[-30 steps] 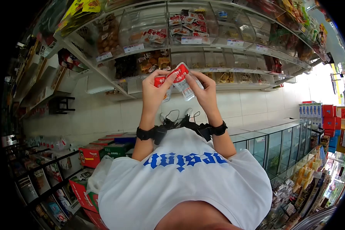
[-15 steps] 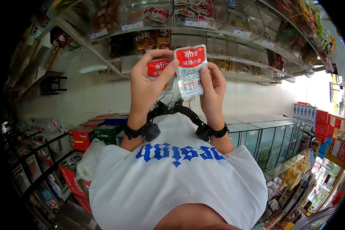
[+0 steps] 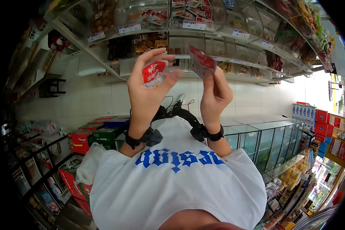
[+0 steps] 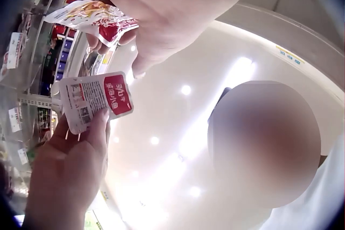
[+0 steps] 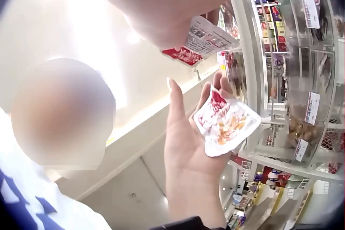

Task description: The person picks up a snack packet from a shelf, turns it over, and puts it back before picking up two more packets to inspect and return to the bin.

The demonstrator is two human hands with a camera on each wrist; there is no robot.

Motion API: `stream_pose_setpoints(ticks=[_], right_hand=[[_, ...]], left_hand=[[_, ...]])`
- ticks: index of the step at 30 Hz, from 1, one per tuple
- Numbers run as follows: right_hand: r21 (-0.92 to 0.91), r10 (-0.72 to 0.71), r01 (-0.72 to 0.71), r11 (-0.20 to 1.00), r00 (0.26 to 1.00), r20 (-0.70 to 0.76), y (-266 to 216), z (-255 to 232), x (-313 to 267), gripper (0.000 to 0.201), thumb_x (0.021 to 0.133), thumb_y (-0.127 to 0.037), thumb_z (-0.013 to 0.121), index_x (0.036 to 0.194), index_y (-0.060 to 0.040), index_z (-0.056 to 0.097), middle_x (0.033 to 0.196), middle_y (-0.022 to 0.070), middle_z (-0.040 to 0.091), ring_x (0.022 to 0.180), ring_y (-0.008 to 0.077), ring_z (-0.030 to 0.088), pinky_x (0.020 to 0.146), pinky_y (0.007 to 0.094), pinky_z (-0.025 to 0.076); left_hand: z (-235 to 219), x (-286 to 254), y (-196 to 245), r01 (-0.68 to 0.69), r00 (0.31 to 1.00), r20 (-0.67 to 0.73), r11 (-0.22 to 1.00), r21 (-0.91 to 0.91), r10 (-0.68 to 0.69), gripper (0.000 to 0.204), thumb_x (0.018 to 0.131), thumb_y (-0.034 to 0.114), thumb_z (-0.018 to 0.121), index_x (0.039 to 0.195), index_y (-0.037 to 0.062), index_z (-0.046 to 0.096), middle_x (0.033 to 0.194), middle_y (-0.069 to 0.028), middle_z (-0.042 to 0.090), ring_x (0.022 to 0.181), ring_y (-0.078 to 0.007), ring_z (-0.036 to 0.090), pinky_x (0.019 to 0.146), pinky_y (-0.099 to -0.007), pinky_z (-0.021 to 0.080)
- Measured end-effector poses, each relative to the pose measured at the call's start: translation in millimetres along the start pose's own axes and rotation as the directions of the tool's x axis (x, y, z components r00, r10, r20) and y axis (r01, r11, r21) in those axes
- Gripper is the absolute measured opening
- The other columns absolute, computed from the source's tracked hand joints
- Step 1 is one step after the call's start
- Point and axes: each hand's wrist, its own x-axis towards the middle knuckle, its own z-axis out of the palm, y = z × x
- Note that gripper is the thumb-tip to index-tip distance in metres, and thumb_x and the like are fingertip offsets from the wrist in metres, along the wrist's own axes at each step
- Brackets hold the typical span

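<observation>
My left hand (image 3: 143,94) holds a small fish snack packet (image 3: 154,73), red and white, against its curved fingers, thumb standing away. In the right wrist view this packet (image 5: 226,125) turns a side with a food picture outward. My right hand (image 3: 217,94) pinches a second fish snack packet (image 3: 201,63) by its end between thumb and fingers. That packet is tilted and blurred in the head view. The left wrist view shows its printed back (image 4: 89,100), with a red band and small text. The two packets are apart, both hands raised before the shelves.
Ahead are shelves with clear bins, one full of similar red and white packets (image 3: 191,11), with price labels (image 3: 194,25) along the edges. Glass cases (image 3: 268,142) stand at right. Stacked red and green boxes (image 3: 80,142) and a black stool (image 3: 53,87) are at left.
The packets, earlier side by side and overlapping, have moved apart. My right hand has tilted its packet away from facing up. My left thumb has come off the left packet.
</observation>
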Motion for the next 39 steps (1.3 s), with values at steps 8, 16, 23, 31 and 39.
stream_pose_setpoints(ticks=[8,16,23,31,39], right_hand=[[-0.061,-0.081,0.101,0.993,0.959,0.272,-10.6,9.2,6.1,0.045,0.082,-0.010,0.076,0.125,-0.0010,0.066,0.131,0.0154,0.062,0.121,0.0302,0.057,0.100,0.0393,0.046],[0.010,0.326,-0.353,0.936,0.874,0.359,7.9,3.6,0.5,0.025,0.097,-0.019,0.067,0.109,0.0034,0.065,0.076,0.0048,0.068,0.066,0.0079,0.061,0.060,0.0248,0.050],[0.082,0.430,-0.497,0.864,0.812,0.394,-0.7,-14.6,-1.3,0.023,0.101,-0.020,0.063,0.100,0.0034,0.064,0.078,0.0035,0.067,0.063,0.0067,0.060,0.053,0.0230,0.048],[0.156,0.450,-0.532,0.832,0.813,0.370,-3.5,-20.6,4.1,0.024,0.100,-0.019,0.063,0.097,0.0046,0.065,0.076,0.0044,0.068,0.061,0.0077,0.061,0.052,0.0229,0.048],[0.076,0.455,-0.523,0.849,0.796,0.398,0.5,-19.5,8.9,0.019,0.101,-0.017,0.063,0.100,0.0024,0.063,0.075,0.0003,0.066,0.067,0.0016,0.055,0.058,0.0193,0.043]], left_hand=[[-16.4,1.7,-16.5,0.149,0.987,0.068,0.989,-0.018,-0.148,0.035,0.106,0.026,0.053,0.120,-0.0041,0.064,0.105,-0.0071,0.071,0.088,-0.0067,0.064,0.074,-0.0233,0.052],[-13.5,4.6,-25.7,0.164,0.982,0.094,0.986,0.008,-0.164,0.027,0.099,0.022,0.066,0.112,-0.0022,0.066,0.086,-0.0002,0.068,0.075,-0.0014,0.058,0.063,-0.0186,0.046],[-15.0,-0.1,-32.1,0.254,0.958,0.136,0.967,-0.001,-0.251,0.031,0.092,0.025,0.076,0.107,-0.0007,0.069,0.083,-0.0003,0.069,0.067,-0.0015,0.057,0.056,-0.0178,0.043],[-15.4,3.5,-32.3,0.205,0.973,0.122,0.977,-0.058,-0.197,0.026,0.094,0.023,0.074,0.104,0.0002,0.068,0.082,0.0005,0.069,0.064,0.0000,0.055,0.052,-0.0172,0.039],[-27.4,6.3,-33.9,0.231,0.909,0.343,0.972,0.054,-0.235,0.021,0.097,0.019,0.070,0.100,-0.0014,0.067,0.085,-0.0002,0.070,0.073,-0.0023,0.060,0.062,-0.0191,0.047]])
